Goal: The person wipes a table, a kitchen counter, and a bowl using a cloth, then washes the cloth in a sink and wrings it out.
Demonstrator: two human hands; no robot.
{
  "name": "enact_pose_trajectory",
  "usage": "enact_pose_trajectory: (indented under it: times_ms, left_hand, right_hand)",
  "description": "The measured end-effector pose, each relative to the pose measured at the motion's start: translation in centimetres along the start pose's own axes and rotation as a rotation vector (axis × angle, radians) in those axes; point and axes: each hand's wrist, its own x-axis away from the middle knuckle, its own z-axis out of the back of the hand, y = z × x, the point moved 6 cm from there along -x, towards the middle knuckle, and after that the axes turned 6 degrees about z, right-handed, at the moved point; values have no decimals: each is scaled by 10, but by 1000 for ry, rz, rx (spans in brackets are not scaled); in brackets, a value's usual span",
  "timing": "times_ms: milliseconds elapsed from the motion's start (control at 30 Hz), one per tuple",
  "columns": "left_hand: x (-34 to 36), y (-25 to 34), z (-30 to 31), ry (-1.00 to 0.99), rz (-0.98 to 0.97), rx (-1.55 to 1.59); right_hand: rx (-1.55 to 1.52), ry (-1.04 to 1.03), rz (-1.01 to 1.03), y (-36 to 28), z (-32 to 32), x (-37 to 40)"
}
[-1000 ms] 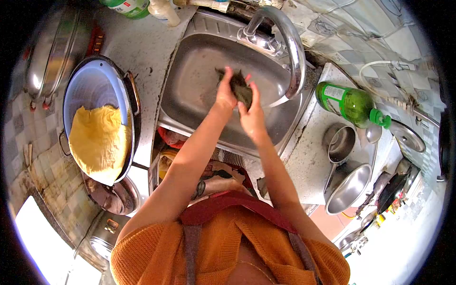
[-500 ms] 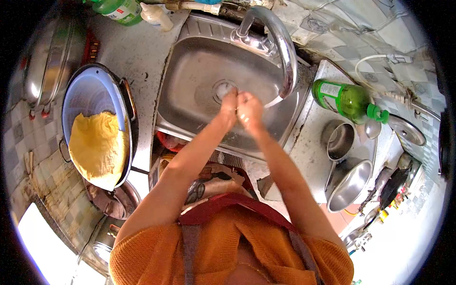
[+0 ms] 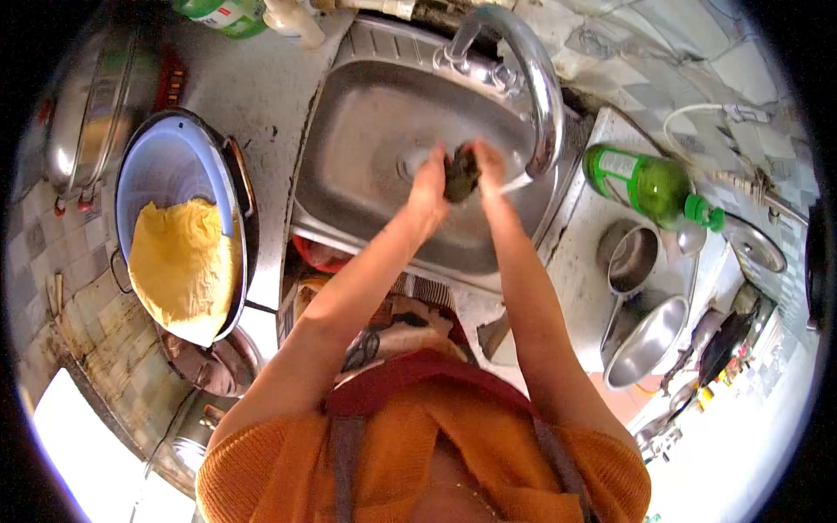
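Over the steel sink [image 3: 366,105], a dark, greenish-black lump [image 3: 461,173] lies between my two hands. My left hand [image 3: 428,181] touches it on one side. Against its other side is my right hand [image 3: 489,167]. Both hands are somewhat blurred, and what the lump is cannot be made out. The curved chrome faucet [image 3: 551,105] arches over the sink's right side, with water running from its mouth beside my right hand. Below the lump and to its left, the drain [image 3: 408,166] is partly visible.
At left, a blue basin [image 3: 166,161] inside a dark-rimmed pan holds a yellow cloth [image 3: 185,270]. To the right are a green bottle [image 3: 654,187] lying on its side, a small saucepan [image 3: 632,260] and a steel bowl [image 3: 647,343]. Another green bottle [image 3: 228,16] is at the upper left.
My hands were together with no dark lump visible; now they are farther apart with it between them. The whole view has shifted slightly.
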Motion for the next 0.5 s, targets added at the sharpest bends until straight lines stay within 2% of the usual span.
enact_pose_trajectory:
  times_ms: [33,67,100,167,200,233,300,333,367,400,433,467,500]
  left_hand:
    - [17,17,-2,53,-207,-89]
    - [28,43,-11,92,-439,-175]
    - [48,39,-21,125,-578,-292]
    - [37,-10,-21,-109,-472,-523]
    - [35,-23,-14,-106,-462,-523]
    - [30,-41,-1,-24,-280,-425]
    - [8,-55,20,122,38,-170]
    - [4,-47,11,-47,125,23]
    - [1,-34,2,-215,217,212]
    - [-30,-31,33,-131,330,107]
    - [1,-10,5,-197,302,147]
    - [-36,-7,18,-168,145,-122]
    - [-70,-3,26,-135,-18,-386]
  right_hand:
    - [-120,92,93,-11,9,8]
    - [6,94,-209,2,21,28]
    - [5,91,-195,-1,21,33]
    - [-147,95,-295,21,18,54]
    - [-224,100,-355,31,16,64]
    - [-223,100,-364,31,15,67]
    - [313,79,-39,5,19,48]
    - [444,128,110,-8,9,53]
    - [459,56,203,-42,-7,72]
    - [417,-42,244,-62,-25,94]
    - [442,-39,406,-92,-38,119]
    - [365,-65,488,-114,-47,136]
    - [407,-79,460,-111,-55,141]
